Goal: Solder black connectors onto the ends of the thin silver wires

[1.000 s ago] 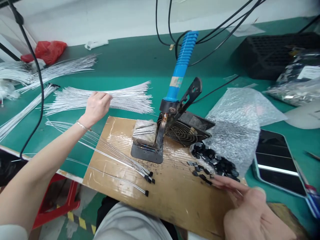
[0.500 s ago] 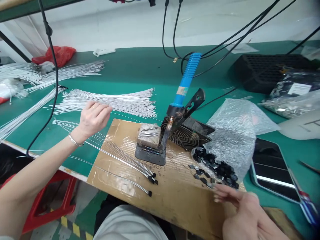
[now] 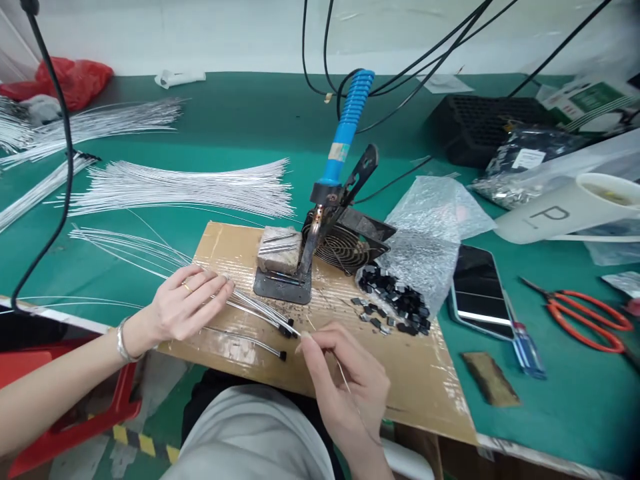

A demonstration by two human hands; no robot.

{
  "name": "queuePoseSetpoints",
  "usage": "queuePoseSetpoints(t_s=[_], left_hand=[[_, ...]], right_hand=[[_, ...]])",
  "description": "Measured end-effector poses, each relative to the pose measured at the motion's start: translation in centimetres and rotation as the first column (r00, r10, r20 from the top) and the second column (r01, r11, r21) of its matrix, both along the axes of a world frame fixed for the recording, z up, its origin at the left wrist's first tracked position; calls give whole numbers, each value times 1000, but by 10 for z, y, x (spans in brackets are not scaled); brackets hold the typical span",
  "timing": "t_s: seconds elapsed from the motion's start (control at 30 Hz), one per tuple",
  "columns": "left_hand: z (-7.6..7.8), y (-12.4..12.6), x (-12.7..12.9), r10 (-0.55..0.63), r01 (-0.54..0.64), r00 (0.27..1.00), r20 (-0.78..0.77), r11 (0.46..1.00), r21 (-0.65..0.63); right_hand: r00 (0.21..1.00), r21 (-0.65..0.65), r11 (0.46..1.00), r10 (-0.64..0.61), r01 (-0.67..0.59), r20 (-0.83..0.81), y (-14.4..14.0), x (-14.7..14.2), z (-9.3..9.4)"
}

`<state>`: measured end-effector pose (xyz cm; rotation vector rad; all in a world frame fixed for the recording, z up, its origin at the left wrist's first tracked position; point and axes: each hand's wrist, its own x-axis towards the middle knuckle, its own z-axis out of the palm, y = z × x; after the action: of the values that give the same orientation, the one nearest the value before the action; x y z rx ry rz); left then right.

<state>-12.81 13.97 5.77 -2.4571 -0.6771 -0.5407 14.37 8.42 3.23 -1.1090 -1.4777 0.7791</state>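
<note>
Grip is pinched by the right hand on one thin wire, while the left hand, fingers loose, presses the wires on the board; the wire's end is best kept steady near the soldering iron.

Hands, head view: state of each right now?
Left hand: open, fingers resting flat on the white wires on the cardboard.
Right hand: closed, thumb and fingers pinched in a grip on a thin wire.
</note>
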Motion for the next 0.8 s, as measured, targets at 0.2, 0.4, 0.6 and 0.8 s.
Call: queuePoseSetpoints(t_s=[0.2,0.4,0.6,0.8], left_hand=[[-2,-3,7,-27,28,998,65,1000,-13],[0,-3,14,-110,113,991,70,993,-38],[2,-2,18,-106,107,994,39,994,-26],[0,-4,21,-78,78,997,-3,997,-14]], right_hand=[[996,-165,986,20,-34,-90,0,4,-6],[982,-197,971,104,-135,-158,2,5,-17],[975,-215,963,121,-161,-187,-2,8,-17],[989,-208,972,85,-109,-121,-2,6,-18]])
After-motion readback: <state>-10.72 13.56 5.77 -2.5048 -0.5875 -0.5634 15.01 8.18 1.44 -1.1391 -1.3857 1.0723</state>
